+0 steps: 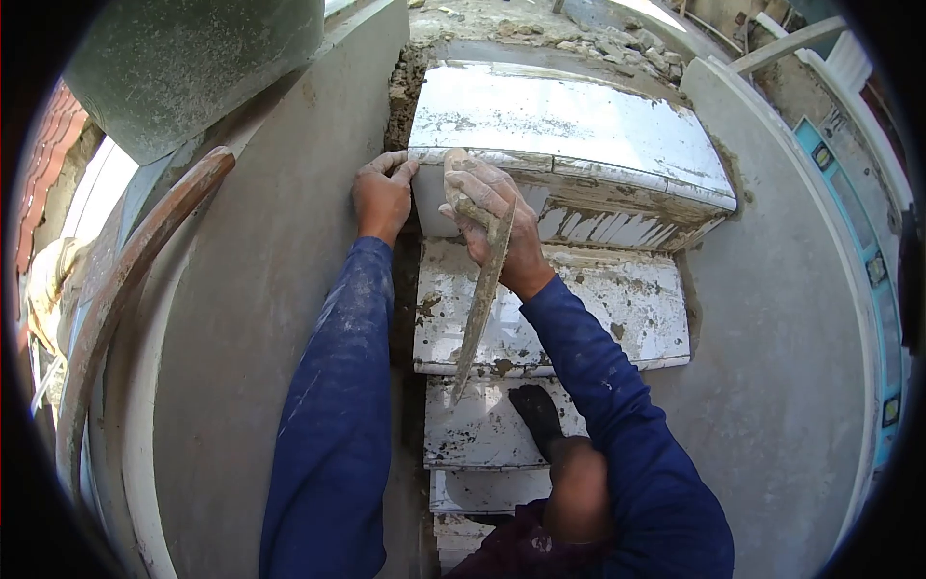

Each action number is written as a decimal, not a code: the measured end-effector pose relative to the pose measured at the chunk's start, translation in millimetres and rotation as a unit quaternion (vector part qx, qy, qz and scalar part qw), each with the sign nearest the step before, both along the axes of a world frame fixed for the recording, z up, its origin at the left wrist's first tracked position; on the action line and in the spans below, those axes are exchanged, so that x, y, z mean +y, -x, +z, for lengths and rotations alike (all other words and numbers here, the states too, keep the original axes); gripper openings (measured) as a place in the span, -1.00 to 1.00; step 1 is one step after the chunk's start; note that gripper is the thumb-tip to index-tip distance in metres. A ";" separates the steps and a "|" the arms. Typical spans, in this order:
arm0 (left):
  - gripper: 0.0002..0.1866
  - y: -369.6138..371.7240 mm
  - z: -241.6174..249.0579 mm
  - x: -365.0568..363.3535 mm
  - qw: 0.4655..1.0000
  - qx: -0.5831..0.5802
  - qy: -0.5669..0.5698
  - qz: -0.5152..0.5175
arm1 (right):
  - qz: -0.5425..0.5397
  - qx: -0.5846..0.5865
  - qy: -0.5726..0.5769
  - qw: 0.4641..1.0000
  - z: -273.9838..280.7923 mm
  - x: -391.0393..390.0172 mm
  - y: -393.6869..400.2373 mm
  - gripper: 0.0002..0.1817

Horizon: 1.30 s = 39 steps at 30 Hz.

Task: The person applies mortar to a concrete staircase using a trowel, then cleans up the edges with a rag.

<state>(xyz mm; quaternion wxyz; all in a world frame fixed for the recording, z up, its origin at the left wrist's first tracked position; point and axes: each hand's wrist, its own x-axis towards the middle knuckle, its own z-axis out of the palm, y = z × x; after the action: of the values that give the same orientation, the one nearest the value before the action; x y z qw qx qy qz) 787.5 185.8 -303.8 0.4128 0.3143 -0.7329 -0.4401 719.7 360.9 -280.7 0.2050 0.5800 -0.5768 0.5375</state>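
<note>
My right hand (502, 217) grips a trowel (482, 304) caked with mortar. Its handle end sticks up above my fingers, and the narrow blade points down over the lower step. Closed fingers of my left hand (384, 193) pinch the left edge of a white tile (431, 205) on the riser, just under the upper tread (559, 111); the fingertips are partly hidden there. Wet mortar smears the front edge and riser of this step. The tread below (569, 304) is white tile spotted with mortar.
Grey plastered walls (260, 241) (772, 289) flank the stairs. A blue spirit level (858, 261) stands along the right side. A curved brown rail (125, 270) and a greenish container (193, 68) are at left. My dark-covered foot (535, 415) rests on a lower step. Rubble (627, 48) lies beyond.
</note>
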 end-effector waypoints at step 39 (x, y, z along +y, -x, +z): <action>-0.79 12.8 11.4 22.0 0.936 -0.103 0.336 0.020 | -0.020 0.021 -0.007 1.000 -0.6 25.4 5.2 -0.56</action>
<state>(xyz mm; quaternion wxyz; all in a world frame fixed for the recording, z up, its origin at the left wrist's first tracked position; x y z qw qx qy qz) 774.8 207.8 -292.4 0.4253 0.2150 -0.8701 -0.1254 714.5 386.3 -281.3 0.2239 0.5808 -0.5877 0.5168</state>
